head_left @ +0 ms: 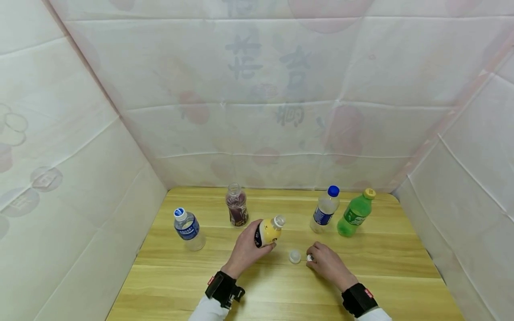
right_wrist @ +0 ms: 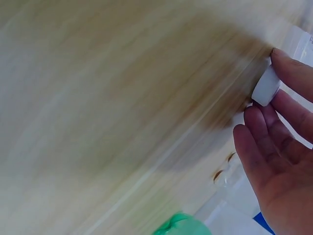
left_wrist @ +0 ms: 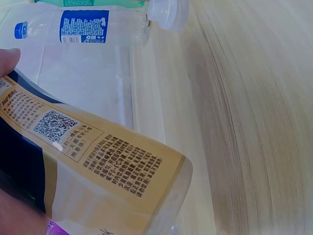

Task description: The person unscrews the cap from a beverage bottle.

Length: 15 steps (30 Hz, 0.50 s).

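- Head view: yellow-labelled bottle (head_left: 270,232) in left hand (head_left: 248,249), fingers and thumb clamped round it, leaning right above the table (head_left: 168,285) (can't tell if base touches).
- White cap (right_wrist: 267,86) pinched between right hand (head_left: 327,264) thumb and fingertip, near the tabletop.
- Translucent cap (head_left: 295,257) on table, just left of right hand.
- Blue-capped bottle (head_left: 323,214), blue label, upright beyond right hand; green bottle (head_left: 355,217), yellow top, just right of it.
- Purple-labelled bottle (head_left: 237,208), upright, clear neck, behind left hand.
- White-capped bottle (head_left: 188,229), blue label, upright, farther left.
- Black wrist strap (head_left: 358,299) on each arm; pale printed sheets (head_left: 281,80) round table.
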{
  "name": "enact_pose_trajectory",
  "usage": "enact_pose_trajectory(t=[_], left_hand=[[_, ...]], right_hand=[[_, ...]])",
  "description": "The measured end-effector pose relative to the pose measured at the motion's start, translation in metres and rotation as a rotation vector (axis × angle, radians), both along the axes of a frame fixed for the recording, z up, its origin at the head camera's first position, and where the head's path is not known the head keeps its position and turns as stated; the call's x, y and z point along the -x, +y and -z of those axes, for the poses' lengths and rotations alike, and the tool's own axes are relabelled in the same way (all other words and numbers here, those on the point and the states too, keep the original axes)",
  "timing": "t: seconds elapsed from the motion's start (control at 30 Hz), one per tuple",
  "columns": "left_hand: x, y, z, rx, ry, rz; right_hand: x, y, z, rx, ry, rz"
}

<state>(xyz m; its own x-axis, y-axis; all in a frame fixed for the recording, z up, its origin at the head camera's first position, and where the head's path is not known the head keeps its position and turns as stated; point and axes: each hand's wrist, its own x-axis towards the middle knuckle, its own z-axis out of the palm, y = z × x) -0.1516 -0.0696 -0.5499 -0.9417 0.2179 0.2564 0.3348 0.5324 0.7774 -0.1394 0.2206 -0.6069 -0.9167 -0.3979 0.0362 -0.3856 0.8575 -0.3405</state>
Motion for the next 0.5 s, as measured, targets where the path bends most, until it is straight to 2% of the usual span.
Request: enact_pose_trajectory(t=[0.33,0.5], left_hand=[[0.0015,0.0004,0.0013,-0.035,-0.014,0.004],[0.0031,0.0014,0.0008,-0.062,-0.002,0.008]], right_hand=[[-0.0008,0.0008,-0.003,0.023,-0.061,0.002],[-0.0001,0.0027,-0.002,0.046,-0.08,0.063]])
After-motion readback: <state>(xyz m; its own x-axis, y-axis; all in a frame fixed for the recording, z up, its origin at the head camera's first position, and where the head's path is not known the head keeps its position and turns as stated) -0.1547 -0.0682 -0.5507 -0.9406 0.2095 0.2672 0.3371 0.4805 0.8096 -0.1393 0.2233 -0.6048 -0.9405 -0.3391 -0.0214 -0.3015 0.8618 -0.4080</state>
